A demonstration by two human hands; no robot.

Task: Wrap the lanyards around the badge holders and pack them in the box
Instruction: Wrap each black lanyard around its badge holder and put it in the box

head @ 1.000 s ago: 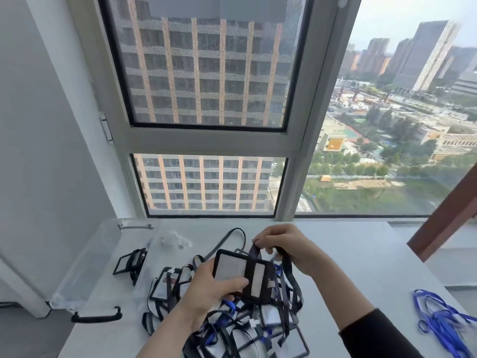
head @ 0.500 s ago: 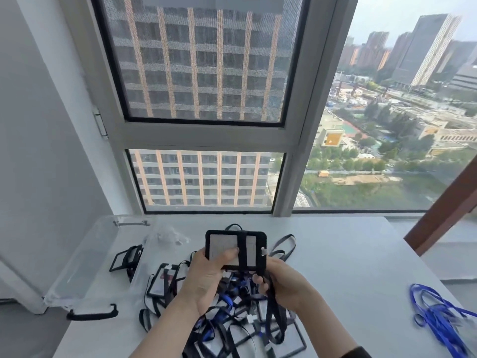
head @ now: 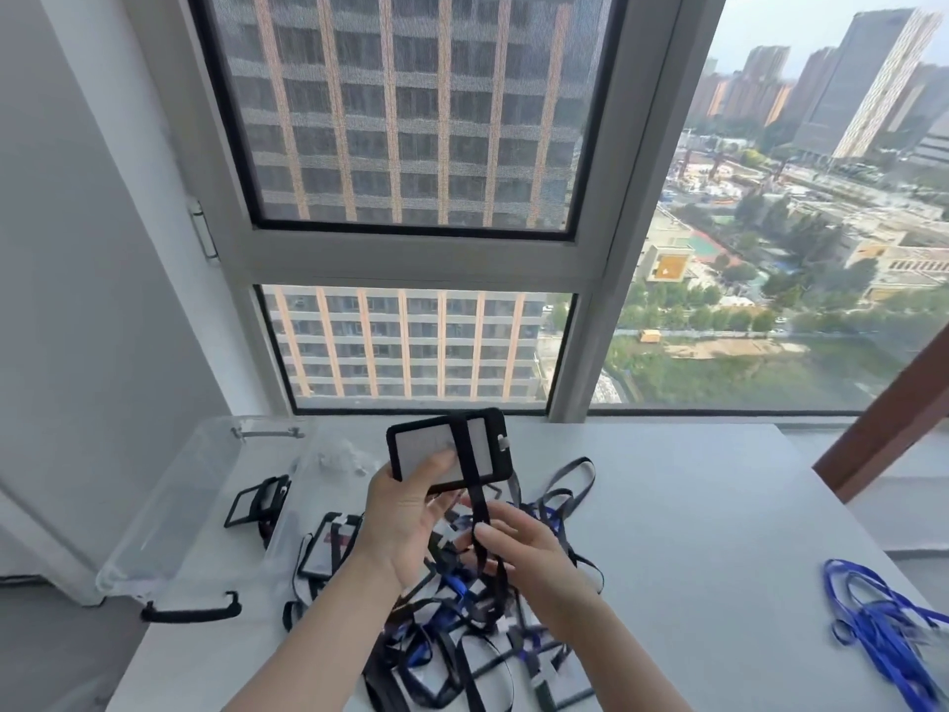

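My left hand holds up a black-framed badge holder by its lower left corner, thumb on its clear face. A black lanyard crosses the holder's face and hangs straight down from it. My right hand pinches that strap a little below the holder. Under both hands lies a tangled pile of badge holders and black and blue lanyards on the white table. At the left stands the clear plastic box with one wrapped badge holder inside.
A bundle of blue lanyards lies near the table's right edge. The box's black handle sticks out at the front left. A crumpled clear bag sits behind the pile. The window frame runs along the table's far edge.
The left hand has lifted the badge holder a little higher and tilted it. The right hand has slid down the strap, which now hangs taut below the holder.
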